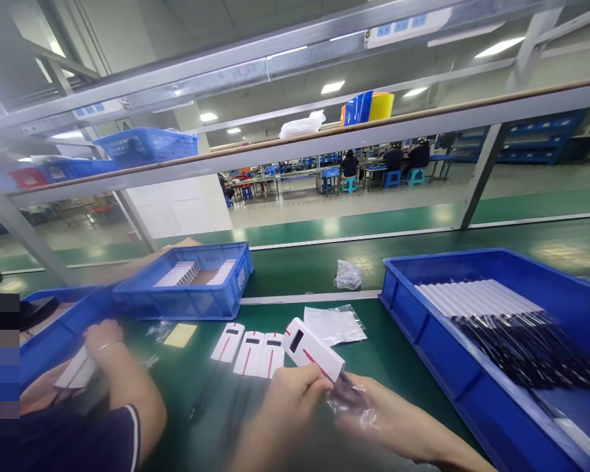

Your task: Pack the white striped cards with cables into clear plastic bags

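A white flat device (319, 351) with a dark window and a red stripe is tilted up in front of me. My left hand (295, 396) pinches its lower edge between thumb and fingers. My right hand (373, 403) closes around a dark cable (347, 387) in crinkled clear plastic (361, 410) at the device's lower end; some of its fingers are hidden. Left of my hands, several similar white devices (247, 354) lie in a row on the green table, dark cables trailing toward me. Behind the held device lies a clear bag (334, 324) with white contents.
A large blue bin (417, 334) with rows of white devices and black cables stands at right. Another blue crate (177, 301) sits at back left. A co-worker's arm (132, 387) works at left, near a yellow note (181, 335). Crumpled plastic (348, 274) lies further back.
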Tool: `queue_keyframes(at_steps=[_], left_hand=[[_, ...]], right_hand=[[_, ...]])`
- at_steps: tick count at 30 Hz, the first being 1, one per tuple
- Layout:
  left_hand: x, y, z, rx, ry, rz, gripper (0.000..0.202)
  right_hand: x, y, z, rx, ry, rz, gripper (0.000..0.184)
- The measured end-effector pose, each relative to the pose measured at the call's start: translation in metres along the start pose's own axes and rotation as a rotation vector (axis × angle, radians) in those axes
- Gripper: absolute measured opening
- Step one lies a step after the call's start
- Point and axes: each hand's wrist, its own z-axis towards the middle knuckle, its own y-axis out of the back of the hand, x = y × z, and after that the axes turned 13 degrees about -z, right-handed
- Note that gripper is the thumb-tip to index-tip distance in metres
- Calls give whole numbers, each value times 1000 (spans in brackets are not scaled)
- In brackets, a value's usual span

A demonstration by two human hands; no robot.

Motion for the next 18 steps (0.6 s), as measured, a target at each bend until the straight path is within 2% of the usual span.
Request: queue_keyframes(at_steps=[5, 10, 15, 18], left_hand=[[-1, 6, -3, 35, 39, -85, 9], [12, 24, 2, 43, 36, -167, 18], [29, 48, 12, 50, 74, -230, 26], [38, 62, 17, 78, 124, -299, 28]], right_hand=[[14, 3, 2, 41, -1, 18, 17], [19, -5, 20, 83, -87, 79, 16], [20, -11, 39, 13, -136, 115, 17], [21, -8, 38, -83, -136, 86, 14]])
